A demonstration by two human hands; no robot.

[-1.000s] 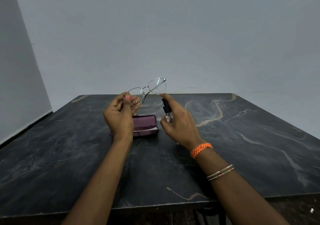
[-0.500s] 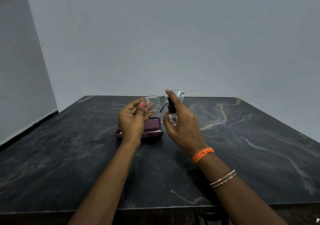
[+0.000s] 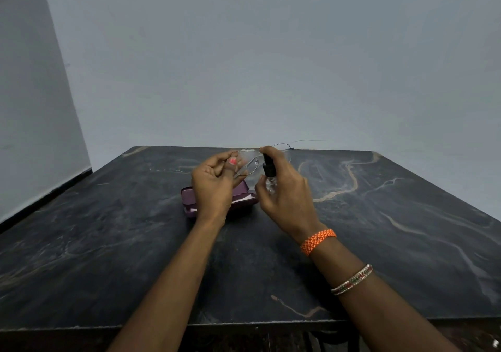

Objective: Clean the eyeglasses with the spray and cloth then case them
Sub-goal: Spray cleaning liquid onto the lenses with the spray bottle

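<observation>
I see the left hand pinching the eyeglasses by one lens rim, held above the open purple case on the dark table. The right hand grips the small spray bottle, forefinger on its black top, just beside the lenses.

Thin metal-wire eyeglasses, clear bottle (black cap), matt purple case, dark veined stone table.

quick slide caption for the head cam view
Left hand holds thin wire-framed eyeglasses while right hand aims a small black-capped spray bottle, above an open maroon case.
</observation>
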